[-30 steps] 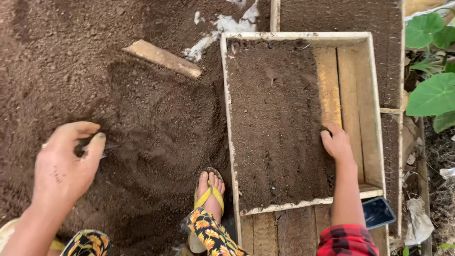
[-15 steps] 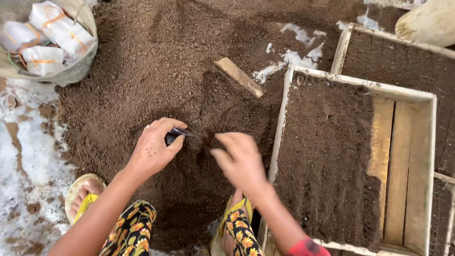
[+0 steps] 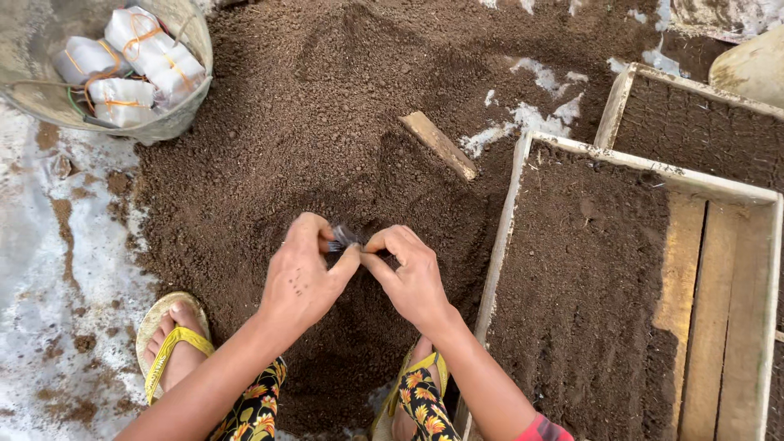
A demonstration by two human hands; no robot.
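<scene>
Basin (image 3: pixel 192 106) at upper left holding white bundles (image 3: pixel 122 69) tied with orange bands; wooden stick (image 3: pixel 437 144) lying on the soil heap (image 3: pixel 310 106); wooden tray (image 3: pixel 523 212) partly filled with soil; yellow sandal (image 3: pixel 167 343).

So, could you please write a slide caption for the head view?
Both hands, left hand and right hand, pinch a small dark bag above a soil pile.
</scene>
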